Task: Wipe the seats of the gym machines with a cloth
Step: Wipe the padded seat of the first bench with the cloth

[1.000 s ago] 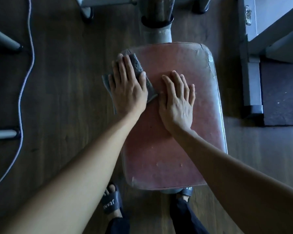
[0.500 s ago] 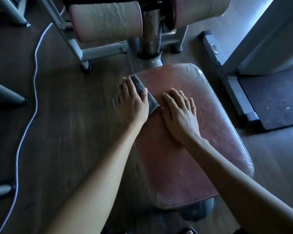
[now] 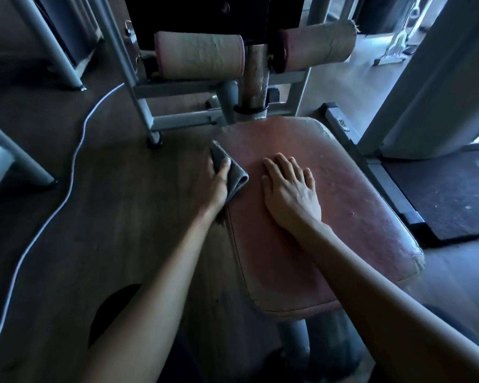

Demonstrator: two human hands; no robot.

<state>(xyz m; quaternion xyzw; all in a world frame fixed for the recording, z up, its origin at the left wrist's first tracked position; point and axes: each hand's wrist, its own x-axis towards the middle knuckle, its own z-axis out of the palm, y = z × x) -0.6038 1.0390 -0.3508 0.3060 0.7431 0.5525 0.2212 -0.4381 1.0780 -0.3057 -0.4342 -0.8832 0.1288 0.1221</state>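
Red, cracked seat (image 3: 329, 217) runs lengthwise away from the person toward the post. Left hand (image 3: 219, 181) grips a grey cloth (image 3: 237, 179) at its left edge; right hand (image 3: 291, 192) lies flat, fingers spread.

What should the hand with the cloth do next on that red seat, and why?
Probably sweep the folded grey cloth rightward across the worn red padded seat. The left hand holds it at the seat's left edge; the right hand lies flat mid-seat and would need to lift.
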